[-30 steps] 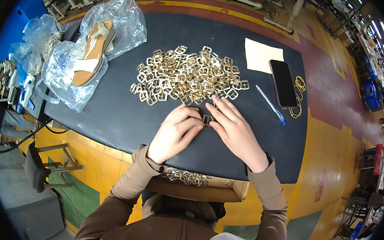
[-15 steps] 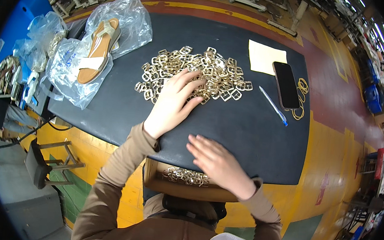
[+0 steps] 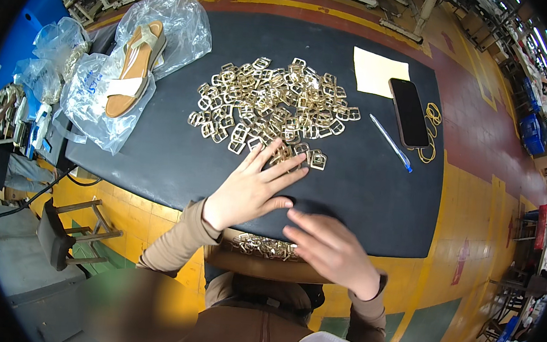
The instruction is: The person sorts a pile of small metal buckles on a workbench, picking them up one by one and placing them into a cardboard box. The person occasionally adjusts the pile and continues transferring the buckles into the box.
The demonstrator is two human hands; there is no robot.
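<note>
A heap of gold-coloured metal buckles (image 3: 279, 97) is spread over the black table top (image 3: 374, 198). My left hand (image 3: 249, 191) lies at the heap's near side, palm down with its fingers spread over several buckles. Close by on the right, my right hand (image 3: 332, 247) hovers over the table's near edge, fingers stretched out and nothing seen in them. Below that edge an open drawer (image 3: 259, 266) contains more buckles, partly hidden by my right hand.
On the left a tan sandal (image 3: 137, 64) with pale straps rests on clear plastic bags (image 3: 185, 32). To the right are a yellow paper sheet (image 3: 377, 73), a dark phone (image 3: 409, 114), a blue-tipped pen (image 3: 390, 143) and yellow rubber bands (image 3: 432, 119). A dark chair (image 3: 56, 237) stands at lower left.
My left hand has drawn back toward the near edge, and some buckles have come nearer with it. My right hand has moved slightly right and nearer me.
</note>
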